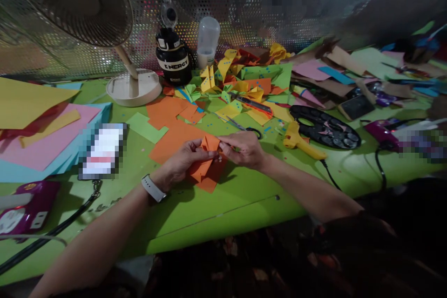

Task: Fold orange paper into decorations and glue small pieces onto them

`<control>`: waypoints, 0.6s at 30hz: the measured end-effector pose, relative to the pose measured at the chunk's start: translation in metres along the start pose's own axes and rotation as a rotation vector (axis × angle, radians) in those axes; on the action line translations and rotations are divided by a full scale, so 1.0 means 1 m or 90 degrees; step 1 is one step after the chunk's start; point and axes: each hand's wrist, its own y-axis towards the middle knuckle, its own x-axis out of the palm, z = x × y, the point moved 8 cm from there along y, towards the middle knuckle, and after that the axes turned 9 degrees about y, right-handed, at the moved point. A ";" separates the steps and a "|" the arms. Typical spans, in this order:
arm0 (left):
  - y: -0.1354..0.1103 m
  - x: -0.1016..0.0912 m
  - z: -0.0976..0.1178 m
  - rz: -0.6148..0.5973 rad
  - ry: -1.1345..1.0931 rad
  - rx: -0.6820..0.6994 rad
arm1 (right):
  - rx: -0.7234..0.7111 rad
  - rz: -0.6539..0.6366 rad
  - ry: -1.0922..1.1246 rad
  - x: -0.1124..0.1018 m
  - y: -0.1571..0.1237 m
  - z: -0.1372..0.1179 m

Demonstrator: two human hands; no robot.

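Observation:
Between my two hands is a folded piece of orange paper (pixel 201 171), creased into several flaps. My left hand (pixel 181 160), with a white watch band (pixel 153 188) at the wrist, pinches its left side. On the upper right edge of the same paper, the thumb and fingers of my right hand (pixel 244 149) are closed. Flat orange sheets (pixel 171 137) lie on the green table (pixel 223 216) just beyond and under my hands. A pair of scissors (pixel 240 125) rests past my right hand.
Behind lie folded paper scraps (pixel 251 81), a box cutter (pixel 249 101), a black bottle (pixel 172 60) and a fan (pixel 134 86). A yellow glue gun (pixel 303 142) and a black palette tray (pixel 324 128) are at right. Left are a phone (pixel 103 151) and coloured sheets (pixel 45 135).

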 end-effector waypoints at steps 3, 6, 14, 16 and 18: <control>-0.001 0.001 0.001 -0.007 0.016 0.007 | 0.014 -0.006 0.002 0.002 -0.002 0.001; 0.000 0.002 0.001 -0.012 0.020 0.009 | 0.010 0.003 0.010 0.002 -0.003 -0.002; -0.001 -0.001 0.000 0.019 0.028 0.017 | 0.115 0.015 0.163 0.000 -0.001 0.006; -0.001 -0.003 0.000 0.037 0.028 0.027 | 0.163 0.028 0.241 -0.001 -0.001 0.011; 0.000 -0.005 -0.002 0.053 0.033 0.034 | 0.203 0.018 0.283 0.001 -0.001 0.013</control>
